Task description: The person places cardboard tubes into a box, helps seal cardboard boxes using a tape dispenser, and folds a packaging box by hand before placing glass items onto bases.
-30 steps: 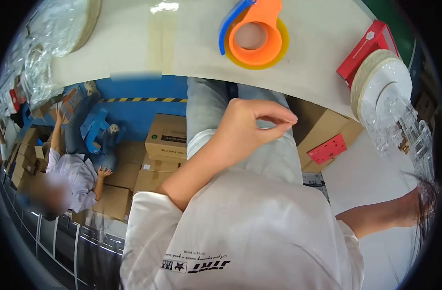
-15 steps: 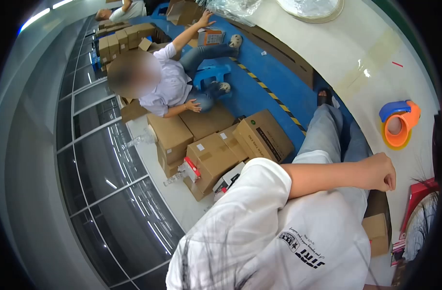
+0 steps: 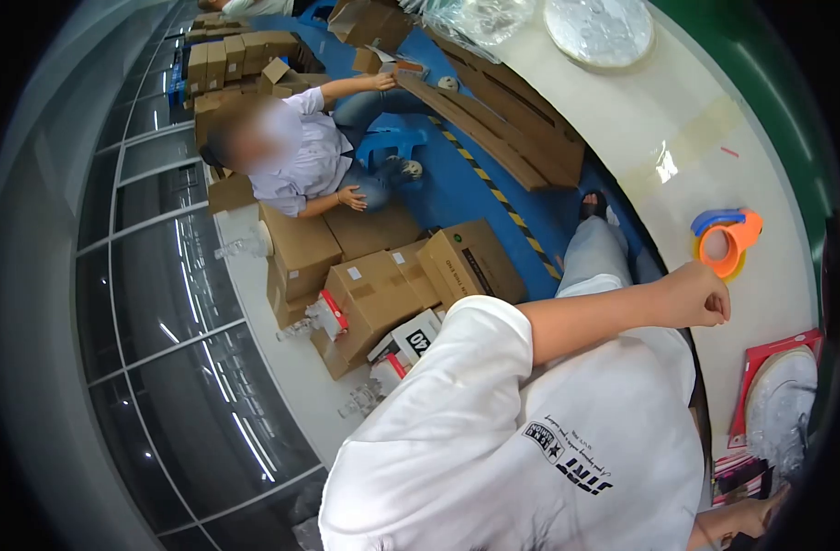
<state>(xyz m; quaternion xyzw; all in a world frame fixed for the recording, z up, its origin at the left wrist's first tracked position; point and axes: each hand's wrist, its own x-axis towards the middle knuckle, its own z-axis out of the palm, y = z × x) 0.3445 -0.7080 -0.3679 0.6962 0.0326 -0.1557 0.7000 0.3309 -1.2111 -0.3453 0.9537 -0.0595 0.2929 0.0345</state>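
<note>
My left hand (image 3: 694, 296) is held over the table's edge with its fingers curled closed. Nothing shows in it. Just above it in the view lies a tape dispenser (image 3: 739, 231), orange and blue with a roll of tape. My right hand (image 3: 758, 516) shows only in part at the lower right, dark and cut by the lens edge; what its fingers do is unclear. Close to it are pink and black striped packs (image 3: 741, 476), a round white bundle in clear wrap (image 3: 780, 404) and a red flat box (image 3: 750, 354).
A round white disc (image 3: 599, 29) and clear plastic bags (image 3: 475, 20) lie on the white table (image 3: 663, 101). Stacked cartons (image 3: 374, 285) stand left of my legs. Another person (image 3: 314, 151) sits beyond, one hand at a large cardboard sheet (image 3: 503, 119) above the blue floor.
The view has shifted, and my right hand now shows at the lower right. My left hand stays curled. The other person's raised hand has come down to the cardboard, which now stands higher.
</note>
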